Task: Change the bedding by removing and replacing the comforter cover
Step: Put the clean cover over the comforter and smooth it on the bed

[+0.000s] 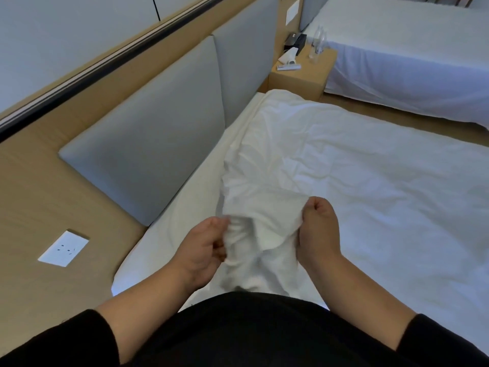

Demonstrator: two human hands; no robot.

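Both hands work a bunched end of the white comforter cover (264,197) at the near edge of the bed (169,229). Left hand (203,245) — fingers curled, pinching a gathered fold of the fabric on its left side. Right hand (318,229) — closed into a fist round the fabric's right edge, knuckles up. The cloth between the hands is crumpled and lifted a little off the mattress; the rest of the cover lies wrinkled and spread across the bed toward the far right. Whether the comforter is inside it cannot be told.

Black sleeves (66,337) are pushed up on both forearms, black torso at the near edge. Grey padded headboard panels (148,154) run along the left, set on a tan wood wall with a white socket plate (63,249) near left. Far centre: wooden nightstand (304,75) with a black box (295,41), clear bottles (317,43) and small white items. Second bed (410,49) with white sheet far right.
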